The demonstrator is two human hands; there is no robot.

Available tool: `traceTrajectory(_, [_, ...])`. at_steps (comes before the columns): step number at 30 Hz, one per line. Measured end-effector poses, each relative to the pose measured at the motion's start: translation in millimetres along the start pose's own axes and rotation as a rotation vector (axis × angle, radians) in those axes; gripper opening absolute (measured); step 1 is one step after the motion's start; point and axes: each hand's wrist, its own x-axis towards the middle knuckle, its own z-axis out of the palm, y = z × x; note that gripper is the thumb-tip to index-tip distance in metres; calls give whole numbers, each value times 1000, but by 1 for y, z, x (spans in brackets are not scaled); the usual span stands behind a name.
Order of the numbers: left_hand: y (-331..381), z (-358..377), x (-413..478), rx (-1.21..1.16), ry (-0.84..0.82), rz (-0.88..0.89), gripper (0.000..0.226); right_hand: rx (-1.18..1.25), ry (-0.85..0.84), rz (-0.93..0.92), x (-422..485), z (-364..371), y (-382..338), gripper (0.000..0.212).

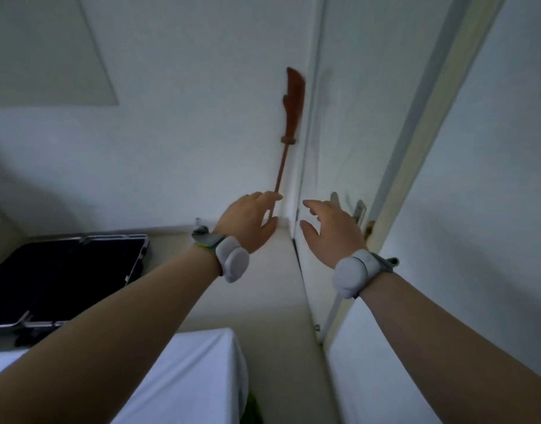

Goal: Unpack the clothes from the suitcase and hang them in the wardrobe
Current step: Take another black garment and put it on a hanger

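Nearest: corner of a bed [183, 377] under a smooth white sheet, bottom centre. A scrap of green fabric [253, 407] sits at its right edge, too cropped to identify.

Both bare forearms are stretched forward. Each wrist carries a strap with a rounded, matte grey-white pod: left band [232, 259], right band [353, 273].

left hand [247, 223]: fingers loosely spread, thumb down, holding nothing.
right hand [332, 229]: the same, fingers relaxed and apart, palm turned inward, holding nothing. The two hands face each other with a gap between them.

suitcase [64, 270]: on the beige floor [278, 289] to the left, beside the bed. It lies fully open and flat, with a dark fabric lining and a bright metal frame with corner fittings. The interior is too dim to read any contents.

Behind the left hand, a brown wooden glaive [290, 117] stands in the wall corner: broad curved blade on top, round collar, thin straight shaft. The shaft passes behind the left fingers, and I cannot tell if they touch it.

Just past the right hand is a white flat-panel door [349, 123] with a metal lever handle [359, 211] and a pale frame on its right. The right hand is near the door's edge, and no contact is visible. I cannot tell whether this is the wardrobe.

Farthest: plain white wall [171, 133].
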Motion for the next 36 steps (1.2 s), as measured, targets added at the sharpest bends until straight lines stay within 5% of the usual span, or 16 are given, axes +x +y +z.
traceTrajectory(10, [-138,65,53,-75,13,-551,38,83,-287,-108,163,107,33,44])
traceTrajectory(17, [-187,82,62,-50,73,-785,39,54,-493,-201,236,175,33,47])
traceTrajectory(36, [-400,39,83,2,171,-1137,40,95,-699,-500,412,340,-110,47])
